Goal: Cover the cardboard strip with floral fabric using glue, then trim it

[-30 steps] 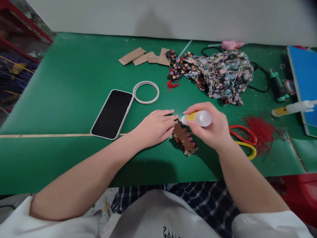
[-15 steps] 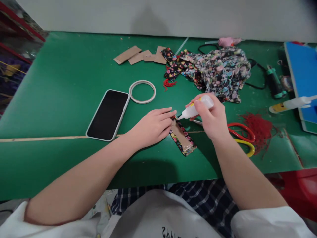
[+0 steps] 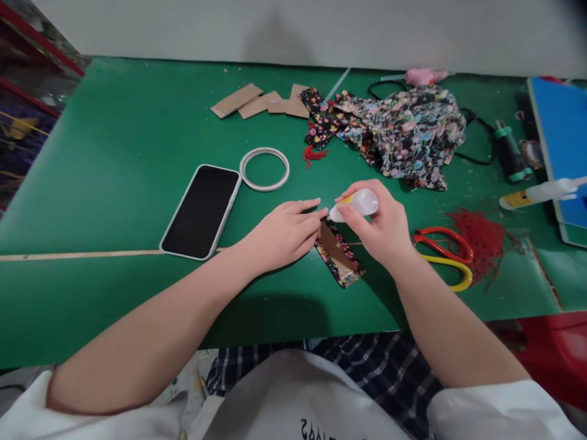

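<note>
My right hand (image 3: pixel 383 229) grips a small white glue bottle (image 3: pixel 363 201) with a yellow label. Its nozzle points down at the far end of a cardboard strip (image 3: pixel 334 249) edged with black floral fabric. Clear, shiny glue shows on the strip's near end. My left hand (image 3: pixel 293 235) lies flat, fingers stretched out, with the fingertips at the strip's far left corner. Red- and yellow-handled scissors (image 3: pixel 444 244) lie beside my right wrist, their blades hidden behind the hand.
A phone (image 3: pixel 200 212) and a tape roll (image 3: pixel 265 169) lie to the left. Behind are cardboard pieces (image 3: pixel 238 99), floral fabric (image 3: pixel 413 131) and a red tassel (image 3: pixel 314 155). Right are red threads (image 3: pixel 479 241), another glue bottle (image 3: pixel 536 193), a green-black tool (image 3: pixel 510 153) and a blue board (image 3: pixel 559 131).
My right hand has shifted slightly left and toward me, and the glue bottle is tipped more steeply with its nozzle at the strip's far end. My left hand stays almost still.
</note>
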The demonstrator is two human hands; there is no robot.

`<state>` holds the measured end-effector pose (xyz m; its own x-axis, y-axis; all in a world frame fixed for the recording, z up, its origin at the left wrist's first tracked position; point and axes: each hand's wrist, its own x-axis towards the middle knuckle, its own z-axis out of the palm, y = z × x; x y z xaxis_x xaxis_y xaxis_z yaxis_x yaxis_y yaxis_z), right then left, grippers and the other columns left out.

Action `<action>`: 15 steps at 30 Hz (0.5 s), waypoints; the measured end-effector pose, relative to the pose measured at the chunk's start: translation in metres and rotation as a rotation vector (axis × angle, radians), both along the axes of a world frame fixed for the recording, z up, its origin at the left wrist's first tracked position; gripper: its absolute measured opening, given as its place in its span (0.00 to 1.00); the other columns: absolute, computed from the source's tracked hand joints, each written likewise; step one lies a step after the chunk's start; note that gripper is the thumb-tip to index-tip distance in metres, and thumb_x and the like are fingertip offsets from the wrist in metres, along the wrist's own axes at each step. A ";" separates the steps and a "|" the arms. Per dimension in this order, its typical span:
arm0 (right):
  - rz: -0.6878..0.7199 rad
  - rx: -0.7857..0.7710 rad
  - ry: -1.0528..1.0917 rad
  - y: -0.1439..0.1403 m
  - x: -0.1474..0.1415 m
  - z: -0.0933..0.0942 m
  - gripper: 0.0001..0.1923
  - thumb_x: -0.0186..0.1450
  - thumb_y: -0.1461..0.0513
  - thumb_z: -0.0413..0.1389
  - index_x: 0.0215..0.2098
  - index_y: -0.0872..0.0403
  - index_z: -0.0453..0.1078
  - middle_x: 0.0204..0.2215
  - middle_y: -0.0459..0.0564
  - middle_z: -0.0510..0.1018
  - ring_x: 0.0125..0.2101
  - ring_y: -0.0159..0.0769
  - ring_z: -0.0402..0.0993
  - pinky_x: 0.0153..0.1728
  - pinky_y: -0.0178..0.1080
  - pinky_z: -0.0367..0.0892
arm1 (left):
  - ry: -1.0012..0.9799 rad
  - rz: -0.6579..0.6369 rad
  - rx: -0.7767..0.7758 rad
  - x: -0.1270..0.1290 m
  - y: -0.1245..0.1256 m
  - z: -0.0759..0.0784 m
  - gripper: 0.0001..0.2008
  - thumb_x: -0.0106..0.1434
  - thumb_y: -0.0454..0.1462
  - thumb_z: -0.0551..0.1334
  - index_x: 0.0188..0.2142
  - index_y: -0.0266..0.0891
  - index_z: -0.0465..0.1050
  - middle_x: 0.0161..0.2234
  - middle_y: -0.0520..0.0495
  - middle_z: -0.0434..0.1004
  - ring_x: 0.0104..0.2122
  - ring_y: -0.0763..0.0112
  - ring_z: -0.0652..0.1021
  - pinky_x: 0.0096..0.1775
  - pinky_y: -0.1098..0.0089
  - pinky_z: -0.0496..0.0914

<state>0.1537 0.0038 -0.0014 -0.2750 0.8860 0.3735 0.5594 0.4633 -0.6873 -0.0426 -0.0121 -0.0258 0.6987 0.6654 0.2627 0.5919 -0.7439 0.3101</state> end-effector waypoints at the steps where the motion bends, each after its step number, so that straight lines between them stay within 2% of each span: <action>1: 0.002 0.004 -0.006 0.000 0.000 0.000 0.12 0.61 0.52 0.55 0.36 0.50 0.66 0.31 0.44 0.77 0.29 0.31 0.72 0.30 0.33 0.66 | 0.001 -0.001 -0.003 0.000 0.000 0.000 0.11 0.67 0.34 0.51 0.41 0.34 0.71 0.50 0.42 0.74 0.58 0.57 0.65 0.53 0.55 0.66; 15: 0.066 -0.006 -0.028 -0.001 0.000 0.002 0.12 0.61 0.53 0.56 0.35 0.52 0.67 0.31 0.44 0.76 0.29 0.29 0.71 0.30 0.31 0.63 | 0.014 0.004 -0.015 0.001 0.000 0.000 0.12 0.66 0.34 0.50 0.40 0.34 0.71 0.47 0.40 0.76 0.57 0.57 0.66 0.52 0.56 0.67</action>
